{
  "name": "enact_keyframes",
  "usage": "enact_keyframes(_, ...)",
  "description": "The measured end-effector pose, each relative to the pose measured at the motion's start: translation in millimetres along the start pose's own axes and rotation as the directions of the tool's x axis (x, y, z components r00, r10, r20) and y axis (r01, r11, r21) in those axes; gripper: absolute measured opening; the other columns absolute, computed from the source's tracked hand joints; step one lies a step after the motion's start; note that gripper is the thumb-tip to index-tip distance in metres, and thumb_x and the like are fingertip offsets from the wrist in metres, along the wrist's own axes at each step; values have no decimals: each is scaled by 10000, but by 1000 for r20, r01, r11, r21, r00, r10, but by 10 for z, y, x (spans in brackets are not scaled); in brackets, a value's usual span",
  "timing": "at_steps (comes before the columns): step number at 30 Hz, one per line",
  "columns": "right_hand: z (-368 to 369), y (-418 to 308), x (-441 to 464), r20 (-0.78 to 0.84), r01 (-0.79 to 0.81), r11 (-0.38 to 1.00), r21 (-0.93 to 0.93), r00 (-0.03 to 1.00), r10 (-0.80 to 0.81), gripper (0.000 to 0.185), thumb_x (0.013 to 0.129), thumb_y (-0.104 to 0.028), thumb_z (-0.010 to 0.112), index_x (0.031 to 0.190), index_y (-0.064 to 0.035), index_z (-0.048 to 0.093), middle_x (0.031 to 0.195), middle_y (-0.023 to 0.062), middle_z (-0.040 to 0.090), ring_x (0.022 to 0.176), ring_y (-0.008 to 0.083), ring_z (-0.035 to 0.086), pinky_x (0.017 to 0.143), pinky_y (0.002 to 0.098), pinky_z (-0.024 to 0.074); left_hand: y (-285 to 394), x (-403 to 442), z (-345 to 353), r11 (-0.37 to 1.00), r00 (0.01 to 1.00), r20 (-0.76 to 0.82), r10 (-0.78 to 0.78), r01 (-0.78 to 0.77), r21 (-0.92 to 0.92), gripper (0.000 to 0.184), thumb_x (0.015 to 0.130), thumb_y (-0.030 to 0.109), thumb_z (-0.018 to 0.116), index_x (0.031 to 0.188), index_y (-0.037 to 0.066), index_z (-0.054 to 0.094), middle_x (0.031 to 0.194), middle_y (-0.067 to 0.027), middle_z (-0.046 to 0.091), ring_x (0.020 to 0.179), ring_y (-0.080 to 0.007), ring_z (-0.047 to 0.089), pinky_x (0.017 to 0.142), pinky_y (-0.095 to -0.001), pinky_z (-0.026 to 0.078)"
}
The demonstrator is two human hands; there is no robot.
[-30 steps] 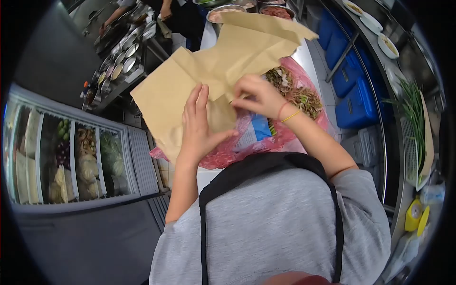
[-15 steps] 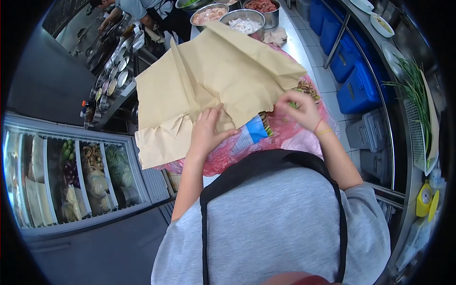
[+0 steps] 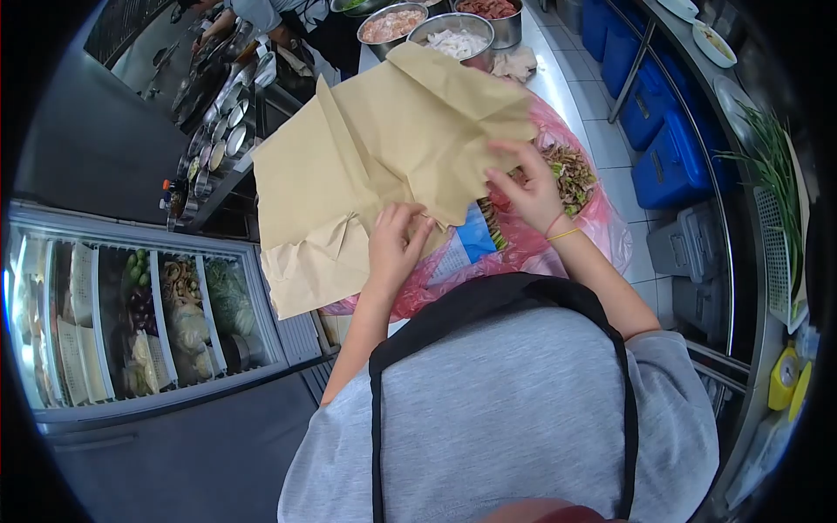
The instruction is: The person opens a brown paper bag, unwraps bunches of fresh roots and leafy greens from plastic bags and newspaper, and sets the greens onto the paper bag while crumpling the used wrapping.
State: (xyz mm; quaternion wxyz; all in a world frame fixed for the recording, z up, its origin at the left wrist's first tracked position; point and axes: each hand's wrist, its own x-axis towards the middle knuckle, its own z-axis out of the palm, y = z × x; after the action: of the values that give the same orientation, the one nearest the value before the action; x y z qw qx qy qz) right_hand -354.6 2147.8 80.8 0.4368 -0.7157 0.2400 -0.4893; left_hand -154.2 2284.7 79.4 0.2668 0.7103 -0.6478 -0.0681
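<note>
A large creased sheet of brown paper (image 3: 418, 122) lies over a pink plastic bag (image 3: 610, 231). My left hand (image 3: 398, 244) is at the paper's lower edge, its fingers bent and closed on that edge. My right hand (image 3: 530, 192) is at the paper's right edge, thumb and forefinger apart on either side of it; whether they touch it is unclear. Bundled greens (image 3: 571, 179) with brownish ends show in the bag beyond my right hand. Between my hands lies a blue and white printed wrapper (image 3: 473, 235) around green stems.
Metal bowls of meat (image 3: 392, 26) and white pieces (image 3: 453, 42) stand beyond the paper, near a crumpled cloth (image 3: 514, 64). A glass-topped fridge (image 3: 261, 305) is at left. Another person (image 3: 261, 13) works at back left. Blue bins (image 3: 670, 161) and a basket of long greens (image 3: 776, 235) are at right.
The paper has been spread flatter, and its right edge now sits further left than half a second ago. My left hand's fingers have drawn together; my right hand has moved up slightly and left.
</note>
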Motion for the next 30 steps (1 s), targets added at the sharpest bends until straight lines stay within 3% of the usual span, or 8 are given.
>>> enact_keyframes(2, 75, -188, 1, 158, 71, 991, -117, 986, -52, 224, 802, -86, 612, 1026, -74, 621, 1072, 78, 593, 985, 239, 564, 884, 321, 427, 104, -39, -65, 810, 975, -22, -220, 170, -561, 494, 787, 297, 674, 1180, 55, 498, 1099, -78, 532, 890, -197, 545, 788, -336, 428)
enact_keyframes(3, 142, -252, 10, 238, 144, 975, -170, 966, -101, 205, 802, -97, 595, 1003, -90, 633, 1058, 78, 593, 995, 273, 560, 921, 353, 413, 86, -41, -53, 811, 975, -24, -222, 171, -560, 494, 787, 297, 674, 1180, 55, 498, 1099, -78, 532, 890, -197, 545, 788, -336, 428)
enact_keyframes(5, 339, -349, 60, 265, 480, 871, -102, 857, -442, 197, 790, -111, 593, 981, -80, 629, 1098, 80, 583, 1010, 277, 552, 927, 370, 412, 27, -52, -27, 454, 953, -216, -211, -101, -885, 632, 790, 293, 687, 1274, 19, 388, 1200, -109, 470, 979, -177, 527, 838, -310, 427)
enact_keyframes(11, 543, -553, 30, 689, 436, 888, 148, 599, -408, 179, 790, -162, 596, 959, -105, 614, 1162, 62, 564, 1077, 255, 524, 969, 402, 370, 149, -82, -254, 581, 936, -62, -345, 161, -798, 497, 804, 156, 678, 1202, -16, 436, 1055, -92, 554, 925, -156, 557, 809, -281, 444)
enact_keyframes(14, 382, -375, -43, 602, 309, 942, 131, 731, -323, 213, 776, -171, 611, 981, -114, 598, 1135, 60, 569, 1057, 249, 526, 951, 431, 360, 79, -38, -230, 486, 838, -135, -528, 168, -858, 378, 825, 65, 633, 1152, -17, 463, 1041, -88, 577, 925, -146, 562, 782, -261, 450)
enact_keyframes(16, 67, -243, -22, 472, 293, 941, -172, 862, -182, 287, 756, -198, 661, 1016, -93, 600, 1147, 101, 561, 1113, 294, 492, 937, 416, 372, -18, -3, -259, 403, 720, -181, -669, 148, -903, 381, 820, 44, 627, 1160, -5, 463, 1043, -85, 577, 924, -149, 564, 778, -269, 457)
enact_keyframes(22, -799, 624, -246, 41, -171, 532, -829, 931, 363, 829, 621, -474, 755, 1318, -251, 365, 1356, 131, 360, 1254, 371, 324, 976, 515, 314, -430, -74, -171, 217, 737, -40, -674, 146, -965, 403, 830, 76, 610, 1197, 12, 454, 1099, -75, 561, 971, -178, 567, 816, -308, 479)
enact_keyframes(30, -624, 786, -445, 49, -82, 469, -880, 964, 262, 628, 625, -330, 752, 1193, -262, 493, 1200, 93, 466, 1132, 338, 415, 927, 464, 372, -412, -25, -126, 259, 752, -46, -658, 168, -951, 405, 828, 67, 616, 1195, 13, 453, 1110, -78, 554, 991, -172, 553, 824, -304, 465)
